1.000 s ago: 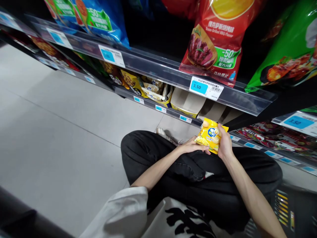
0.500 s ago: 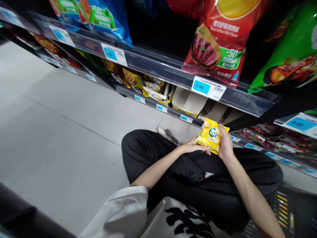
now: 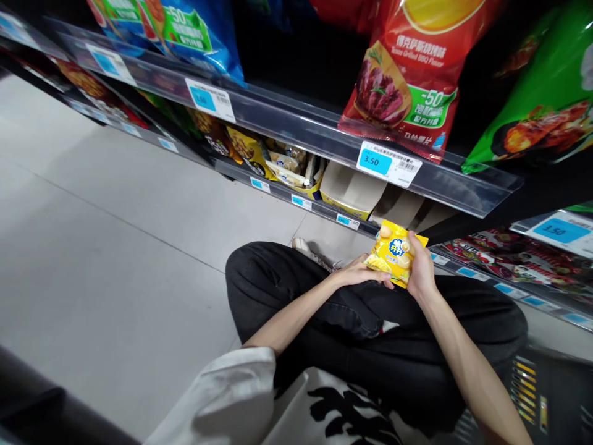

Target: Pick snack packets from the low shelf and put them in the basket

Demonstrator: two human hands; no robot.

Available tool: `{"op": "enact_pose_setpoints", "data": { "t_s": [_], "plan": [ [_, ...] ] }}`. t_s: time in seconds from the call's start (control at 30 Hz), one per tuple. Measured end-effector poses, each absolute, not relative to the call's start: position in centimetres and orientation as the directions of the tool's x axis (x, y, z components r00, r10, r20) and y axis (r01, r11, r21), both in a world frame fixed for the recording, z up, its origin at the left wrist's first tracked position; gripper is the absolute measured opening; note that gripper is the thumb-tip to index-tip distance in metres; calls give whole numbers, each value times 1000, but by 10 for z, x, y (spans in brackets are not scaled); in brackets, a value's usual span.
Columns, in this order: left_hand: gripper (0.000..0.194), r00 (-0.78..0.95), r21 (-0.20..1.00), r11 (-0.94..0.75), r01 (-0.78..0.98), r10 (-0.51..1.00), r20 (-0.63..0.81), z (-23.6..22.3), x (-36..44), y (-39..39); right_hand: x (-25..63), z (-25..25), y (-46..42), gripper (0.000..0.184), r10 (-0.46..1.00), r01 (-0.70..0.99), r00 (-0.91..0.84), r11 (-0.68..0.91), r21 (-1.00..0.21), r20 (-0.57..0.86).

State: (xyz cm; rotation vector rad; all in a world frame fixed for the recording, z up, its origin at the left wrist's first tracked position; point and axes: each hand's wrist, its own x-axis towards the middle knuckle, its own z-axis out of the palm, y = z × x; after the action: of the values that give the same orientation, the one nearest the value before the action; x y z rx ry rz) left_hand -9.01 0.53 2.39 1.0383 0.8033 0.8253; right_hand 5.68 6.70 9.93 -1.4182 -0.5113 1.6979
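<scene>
Currently my left hand and right hand both grasp a small squarish yellow plastic packet, apparently unopened and not yet set down.

Shop shelf seen from above, with several things covered, cropped or blurred.
The right hand covers part of the yellow packet, which hides some fingers of the left hand. The view's top edge crops the red bag; its right edge cuts the green bag. Near right, a dark slotted container is cut off. Far-left packets blur; the price tag's finest print is too small to read.
</scene>
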Motion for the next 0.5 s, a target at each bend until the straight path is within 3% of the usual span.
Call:
{"op": "enact_pose_setpoints", "data": {
  "t_s": [0.5],
  "plan": [
    [46, 453, 944, 284, -169, 873, -182, 29, -91, 5, 57, 100, 67, 41, 800, -325, -15, -571, -754, -599]
  ]
}}
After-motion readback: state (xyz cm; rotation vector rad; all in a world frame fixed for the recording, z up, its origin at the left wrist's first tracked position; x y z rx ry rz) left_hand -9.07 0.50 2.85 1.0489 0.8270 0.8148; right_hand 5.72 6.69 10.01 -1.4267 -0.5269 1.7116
